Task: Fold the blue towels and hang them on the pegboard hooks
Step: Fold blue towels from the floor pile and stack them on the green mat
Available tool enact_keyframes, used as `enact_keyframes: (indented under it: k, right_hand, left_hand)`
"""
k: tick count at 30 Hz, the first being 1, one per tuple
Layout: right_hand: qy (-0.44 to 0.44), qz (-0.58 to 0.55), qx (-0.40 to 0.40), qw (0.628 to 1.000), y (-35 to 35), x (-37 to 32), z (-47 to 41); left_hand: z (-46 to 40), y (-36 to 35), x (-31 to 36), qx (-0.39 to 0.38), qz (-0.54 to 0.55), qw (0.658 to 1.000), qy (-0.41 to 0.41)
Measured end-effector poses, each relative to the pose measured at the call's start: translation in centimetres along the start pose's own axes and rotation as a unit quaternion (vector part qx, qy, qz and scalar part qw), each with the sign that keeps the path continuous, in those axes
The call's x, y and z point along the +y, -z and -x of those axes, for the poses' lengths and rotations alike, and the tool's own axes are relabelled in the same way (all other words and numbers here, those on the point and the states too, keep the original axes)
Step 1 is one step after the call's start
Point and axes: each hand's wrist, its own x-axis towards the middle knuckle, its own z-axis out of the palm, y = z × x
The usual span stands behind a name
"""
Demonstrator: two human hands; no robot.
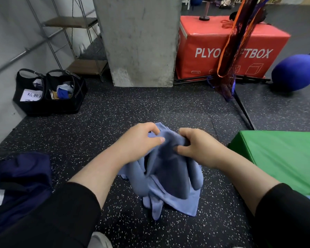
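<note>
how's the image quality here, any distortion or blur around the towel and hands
Head view: wide-angle bending bows the edges, tilting the grey pillar and red box; both hands, left hand and right hand, and the blue towel are sharp; lighting is even and soft; the hanging net looks smeared.

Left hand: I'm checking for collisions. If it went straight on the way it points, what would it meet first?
The left hand points right across the blue towel, so it would probably meet the right hand gripping the same bunch first, though depth is unclear.
</note>
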Motion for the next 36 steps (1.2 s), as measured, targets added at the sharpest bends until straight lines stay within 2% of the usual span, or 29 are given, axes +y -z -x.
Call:
enact_keyframes:
  k: [2, 4, 8, 13, 17, 25, 28, 31, 36]
  right_hand:
    - [0.02, -0.008, 0.019, 1.0, -0.4, 0.0, -0.1]
    - [0.023, -0.025, 0.031, 0.999, -0.6, -0.1, -0.3]
    - [-0.006, -0.044, 0.012, 0.999, -0.4, -0.3, -0.4]
    - [-0.053, 0.072, -0.051, 0.995, 0.6, -0.1, -0.1]
    - [-0.05, 0.035, -0.061, 0.996, 1.2, 0.6, 0.0]
    - [-0.052, 0.013, -0.082, 0.995, 2.3, 0.2, 0.5]
    - [-0.054, -0.044, -0.135, 0.988, 2.9, -0.3, 1.0]
    - [-0.074, -0.156, -0.139, 0.975, 2.9, -0.5, 1.2]
    - [-0.108, -0.354, -0.051, 0.928, 1.8, 0.2, 0.7]
  left_hand:
    - [0.2, -0.5, 0.5, -0.051, 0.026, 0.998, -0.015]
    - [0.3, -1.2, 0.7, -0.067, 0.025, 0.997, -0.025]
    - [0.0, -1.0, 0.5, -0.039, 0.004, 0.999, -0.007]
    - [0.1, 0.1, -0.4, 0.016, -0.091, 0.996, 0.019]
    - [0.0, 0.6, -0.7, 0.05, -0.115, 0.99, 0.055]
    - [-0.2, 1.2, -1.9, 0.124, -0.097, 0.98, 0.123]
    - [-0.3, 1.6, -2.2, 0.155, -0.1, 0.972, 0.146]
    - [-0.4, 2.1, -2.5, 0.171, -0.09, 0.967, 0.167]
    - [-0.4, 1.4, -1.8, 0.136, 0.051, 0.977, 0.16]
